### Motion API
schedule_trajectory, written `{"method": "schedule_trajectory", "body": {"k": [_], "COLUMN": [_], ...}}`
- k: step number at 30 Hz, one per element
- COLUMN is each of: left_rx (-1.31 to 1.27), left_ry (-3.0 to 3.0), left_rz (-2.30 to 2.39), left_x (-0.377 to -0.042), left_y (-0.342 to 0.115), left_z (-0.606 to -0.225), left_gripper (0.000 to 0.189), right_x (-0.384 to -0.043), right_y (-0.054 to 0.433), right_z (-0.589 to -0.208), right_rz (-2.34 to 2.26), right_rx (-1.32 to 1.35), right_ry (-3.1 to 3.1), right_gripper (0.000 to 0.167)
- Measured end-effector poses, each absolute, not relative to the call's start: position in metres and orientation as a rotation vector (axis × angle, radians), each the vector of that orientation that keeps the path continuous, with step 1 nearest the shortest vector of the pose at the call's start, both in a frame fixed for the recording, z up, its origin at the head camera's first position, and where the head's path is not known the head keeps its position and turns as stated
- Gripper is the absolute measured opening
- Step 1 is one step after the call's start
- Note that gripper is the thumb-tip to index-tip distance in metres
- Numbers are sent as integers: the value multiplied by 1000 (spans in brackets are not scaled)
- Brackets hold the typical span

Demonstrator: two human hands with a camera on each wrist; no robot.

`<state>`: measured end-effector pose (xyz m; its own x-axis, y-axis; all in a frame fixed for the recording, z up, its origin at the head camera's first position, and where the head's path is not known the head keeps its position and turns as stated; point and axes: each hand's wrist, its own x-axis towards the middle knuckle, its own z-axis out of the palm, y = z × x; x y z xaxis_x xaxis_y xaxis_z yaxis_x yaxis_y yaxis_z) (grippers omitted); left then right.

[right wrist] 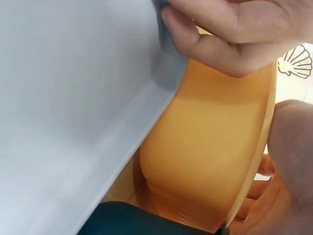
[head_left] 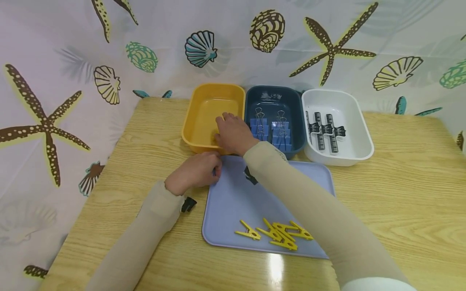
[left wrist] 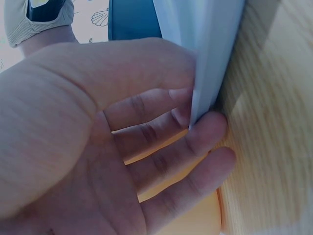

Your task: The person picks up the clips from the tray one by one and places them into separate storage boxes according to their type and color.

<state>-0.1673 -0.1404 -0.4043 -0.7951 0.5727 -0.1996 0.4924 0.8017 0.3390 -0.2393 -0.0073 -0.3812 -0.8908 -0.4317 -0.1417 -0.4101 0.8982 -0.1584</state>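
My left hand (head_left: 196,171) grips the near-left part of the orange bin's side of the lavender-blue tray (head_left: 233,202), at its far left corner. In the left wrist view, the thumb and curled fingers (left wrist: 171,166) meet at the tray's rim. My right hand (head_left: 234,133) reaches over the near wall of the orange bin (head_left: 187,129), fingers pointing down inside. In the right wrist view, that wall hides much of the hand, and I cannot tell whether it holds anything. Several yellow clothespins (head_left: 280,234) lie near the tray's front edge.
Right of the orange bin stands a dark blue bin (head_left: 274,91) with blue binder clips (head_left: 281,133). Beyond it, a white bin (head_left: 349,149) contains black-and-white patterned clips (head_left: 327,129). A patterned cloth (head_left: 233,40) hangs behind the wooden table (head_left: 400,194).
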Motion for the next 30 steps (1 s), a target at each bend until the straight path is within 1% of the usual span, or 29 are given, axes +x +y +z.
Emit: {"method": "schedule_trajectory", "body": {"k": [6, 11, 15, 19, 21, 27, 30], "left_rx": [821, 827, 830, 826, 827, 816, 807], "left_ry": [2697, 2704, 2706, 2703, 2701, 2701, 2701], "left_rz": [396, 386, 384, 384, 385, 381, 378], "left_x": [-167, -168, -168, -167, -167, -167, -167], "left_y": [-141, -141, -141, -140, -141, -141, -141], "left_z": [-405, -406, -405, -404, -404, -403, -403], "left_gripper": [15, 12, 13, 14, 14, 13, 12], "right_x": [-237, -236, -238, -240, -241, -241, -240], "right_y": [-6, -6, -5, -3, -2, -2, -2], "right_z": [-381, -381, -382, -384, -385, -383, -384], "right_rz": [-192, -112, -120, -204, -211, -60, -48], "right_rx": [-652, -668, -702, -718, -716, -701, -728], "right_ry": [2936, 2942, 2910, 2873, 2874, 2897, 2845], "right_gripper": [47, 34, 32, 34, 38, 46, 54]}}
